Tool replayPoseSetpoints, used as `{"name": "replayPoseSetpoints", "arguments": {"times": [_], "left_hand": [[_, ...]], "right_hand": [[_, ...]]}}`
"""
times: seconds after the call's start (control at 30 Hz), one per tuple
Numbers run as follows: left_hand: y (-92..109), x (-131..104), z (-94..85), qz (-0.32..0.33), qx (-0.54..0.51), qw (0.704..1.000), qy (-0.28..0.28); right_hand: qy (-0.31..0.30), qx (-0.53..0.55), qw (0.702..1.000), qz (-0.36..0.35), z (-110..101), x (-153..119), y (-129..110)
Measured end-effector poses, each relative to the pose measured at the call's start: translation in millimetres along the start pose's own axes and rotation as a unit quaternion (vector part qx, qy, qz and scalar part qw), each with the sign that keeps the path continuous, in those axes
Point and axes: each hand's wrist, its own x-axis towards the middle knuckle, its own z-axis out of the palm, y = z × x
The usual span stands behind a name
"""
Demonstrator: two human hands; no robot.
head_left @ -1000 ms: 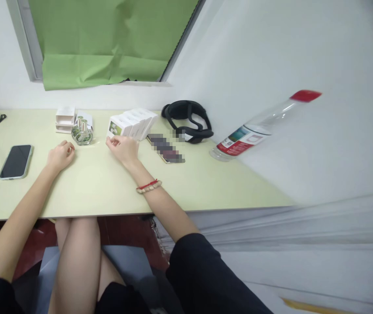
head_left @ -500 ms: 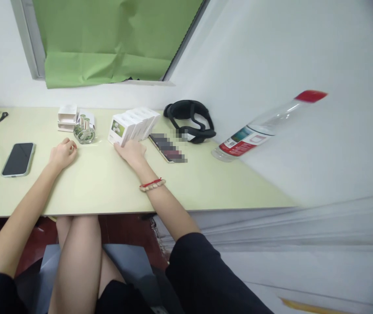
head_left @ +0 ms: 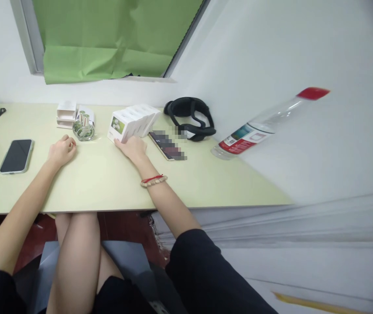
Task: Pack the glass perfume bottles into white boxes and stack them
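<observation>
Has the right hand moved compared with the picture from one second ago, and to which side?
Yes. Judged against the black headset, the right hand has shifted rightward, nearer to it, at the near side of the white boxes.

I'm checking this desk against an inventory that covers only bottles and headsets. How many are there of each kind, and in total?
Small glass bottles with gold caps: 2
Large plastic bottle with a red cap: 1
Black headset: 1
Total: 4
</observation>
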Motion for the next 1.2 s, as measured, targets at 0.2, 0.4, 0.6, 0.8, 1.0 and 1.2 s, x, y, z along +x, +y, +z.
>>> {"name": "replayPoseSetpoints", "arguments": {"times": [0.2, 0.4, 0.6, 0.8, 1.0, 1.2], "left_hand": [[-2, 1, 2.2, 0.002, 0.006, 1.000, 0.002], [-3, 2, 3.5, -0.002, 0.006, 1.000, 0.003], [-4, 2, 3.4, 0.003, 0.003, 1.000, 0.000], [-4, 2, 3.6, 0.003, 0.006, 1.000, -0.003], [-4, 2, 3.8, 0.002, 0.004, 1.000, -0.001], [-4, 0, 5.0, -0.005, -0.006, 1.000, 0.012]], "right_hand": [[-0.013, -0.014, 1.000, -0.008, -3, -1, 0], [-0.017, -0.018, 0.999, -0.029, -5, -2, 0], [-0.059, -0.006, 0.992, -0.114, -1, -13, -16], [-0.034, 0.088, 0.985, -0.144, 11, -16, -28], [-0.028, 0.148, 0.980, -0.127, 16, -4, -19], [-0.052, 0.112, 0.981, -0.148, 16, -9, -21]]}}
